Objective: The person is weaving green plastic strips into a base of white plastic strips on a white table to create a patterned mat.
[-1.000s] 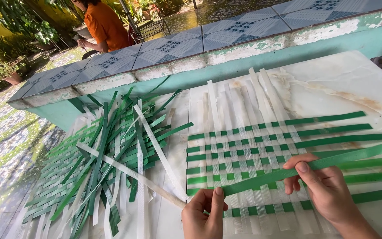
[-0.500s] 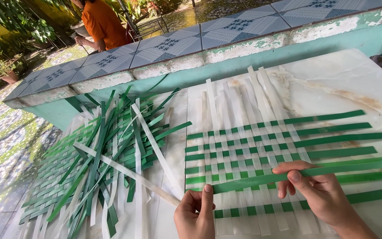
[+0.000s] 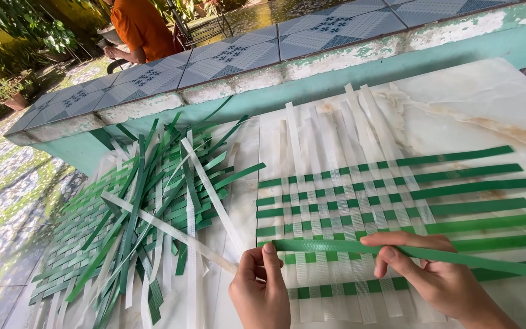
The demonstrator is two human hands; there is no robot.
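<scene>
Work in hand: a flat mat of green and white plastic strips point(image 3: 360, 201) is being woven on the pale stone counter point(image 3: 488, 103).
Strip in hand: a long green plastic strip point(image 3: 409, 251) is held flat across the white strips, near the mat's front edge.
Left hand point(image 3: 262, 291): the fingers are pinched together on the strip's left end.
Right hand point(image 3: 434, 271): the fingers are closed on the strip further along.
Done: about six green rows are seen woven in, further back.
Left: this row is not yet tucked under and over; the white strips run on past it, so more rows can be judged to fit.
Spare strips: a loose pile of green and white strips point(image 3: 147, 207) lies just beside the mat, on the left.
</scene>
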